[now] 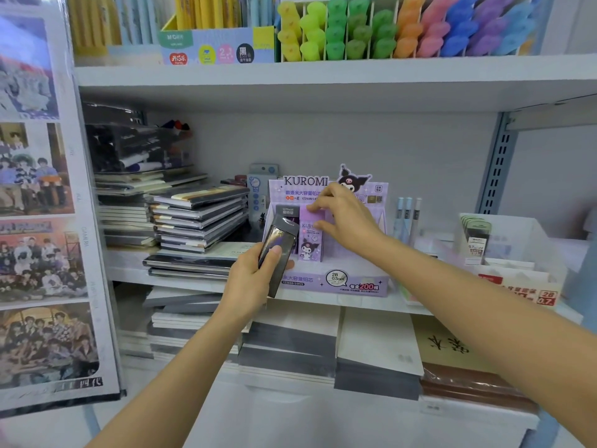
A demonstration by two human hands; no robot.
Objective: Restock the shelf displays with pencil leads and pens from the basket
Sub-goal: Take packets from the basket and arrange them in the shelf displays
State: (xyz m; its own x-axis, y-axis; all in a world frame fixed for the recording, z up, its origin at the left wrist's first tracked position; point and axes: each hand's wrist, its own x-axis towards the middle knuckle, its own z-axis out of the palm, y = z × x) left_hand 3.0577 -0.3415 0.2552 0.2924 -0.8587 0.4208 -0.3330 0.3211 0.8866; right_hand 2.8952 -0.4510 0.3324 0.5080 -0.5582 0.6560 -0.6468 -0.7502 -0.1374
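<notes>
Lead restocking: right hand [350, 221] pinches purple box [310, 242] in display [336, 282]; my left hand [250, 281] grips dark box [279, 250], next to slot.

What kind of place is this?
Most likely a stationery shop: colour-sorted highlighters fill the top shelf, a Kuromi display box of 2B 0.5mm leads stands below, wrapped notebook stacks beside it.
</notes>
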